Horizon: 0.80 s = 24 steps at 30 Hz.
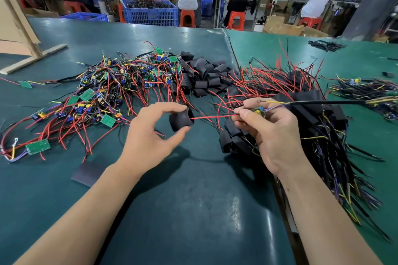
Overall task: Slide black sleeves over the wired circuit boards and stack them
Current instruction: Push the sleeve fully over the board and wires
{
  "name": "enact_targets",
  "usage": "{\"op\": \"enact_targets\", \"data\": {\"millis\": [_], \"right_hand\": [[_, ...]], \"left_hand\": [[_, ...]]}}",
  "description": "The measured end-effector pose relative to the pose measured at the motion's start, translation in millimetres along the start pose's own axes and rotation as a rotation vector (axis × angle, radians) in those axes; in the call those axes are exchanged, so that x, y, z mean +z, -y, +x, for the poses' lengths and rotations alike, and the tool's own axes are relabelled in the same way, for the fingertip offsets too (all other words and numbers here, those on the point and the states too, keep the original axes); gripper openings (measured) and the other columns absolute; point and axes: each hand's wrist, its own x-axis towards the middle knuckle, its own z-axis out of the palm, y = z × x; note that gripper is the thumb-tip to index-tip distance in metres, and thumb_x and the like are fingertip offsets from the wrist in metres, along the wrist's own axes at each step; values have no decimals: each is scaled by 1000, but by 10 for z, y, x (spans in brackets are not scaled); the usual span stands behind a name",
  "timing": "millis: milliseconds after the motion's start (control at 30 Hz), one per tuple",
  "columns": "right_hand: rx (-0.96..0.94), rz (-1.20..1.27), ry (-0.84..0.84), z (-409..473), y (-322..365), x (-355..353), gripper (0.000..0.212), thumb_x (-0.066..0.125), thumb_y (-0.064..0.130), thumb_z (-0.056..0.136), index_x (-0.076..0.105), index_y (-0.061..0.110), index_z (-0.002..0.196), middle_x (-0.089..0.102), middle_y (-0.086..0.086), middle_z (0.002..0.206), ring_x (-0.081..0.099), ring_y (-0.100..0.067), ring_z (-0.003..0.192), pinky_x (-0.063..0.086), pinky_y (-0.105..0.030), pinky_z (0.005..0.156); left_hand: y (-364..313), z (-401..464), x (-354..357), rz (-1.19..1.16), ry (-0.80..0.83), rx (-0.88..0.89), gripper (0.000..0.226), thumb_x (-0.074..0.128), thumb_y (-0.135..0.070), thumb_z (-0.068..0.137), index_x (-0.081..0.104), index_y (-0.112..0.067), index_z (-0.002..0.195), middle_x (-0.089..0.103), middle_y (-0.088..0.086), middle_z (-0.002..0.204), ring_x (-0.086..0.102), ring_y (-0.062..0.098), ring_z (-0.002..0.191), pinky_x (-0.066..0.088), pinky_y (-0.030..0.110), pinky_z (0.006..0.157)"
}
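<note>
Your left hand [150,135] sits just left of the frame's centre, thumb and fingers pinched around one black sleeve [181,120], squeezing it so its mouth bows open toward the right. Your right hand [271,133], right of centre, pinches a small wired circuit board [258,111] between thumb and forefinger; most of the board is hidden behind your fingers. Its red wires [213,116] run left from your fingertips and into the open mouth of the sleeve, so the leads are threaded but the board itself is still outside, well clear of the sleeve. A thicker black cable [327,102] with yellow and purple strands leaves the board to the right, and a small ring terminal [258,101] stands above your right fingers.

Across the left and upper middle of the frame lies the tangled heap of bare boards [112,92], green boards mixed with red, black and yellow leads. Just right of it, at upper centre, is the pile of loose sleeves [204,75]. Behind and beneath your right hand, spreading toward the lower right, is the stack of sleeved boards [312,114], their wires fanning outward. One flat sleeve [88,173] lies alone on the green table [193,211] near your left forearm. At the top of the frame, people sit on orange stools [187,17] beside a blue crate [150,13].
</note>
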Motion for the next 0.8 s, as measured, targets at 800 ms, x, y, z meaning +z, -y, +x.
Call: {"op": "enact_targets", "data": {"millis": [800], "right_hand": [[90,37,56,-63,-87,99,7,70,0,83,69,7,84,72,-9,74,71,-21,63,56,-21,58]], "left_hand": [[-195,-8,175,-59,61,147,38,82,-9,77,68,-10,112,69,-3,109,65,15,98,50,24,88]]}}
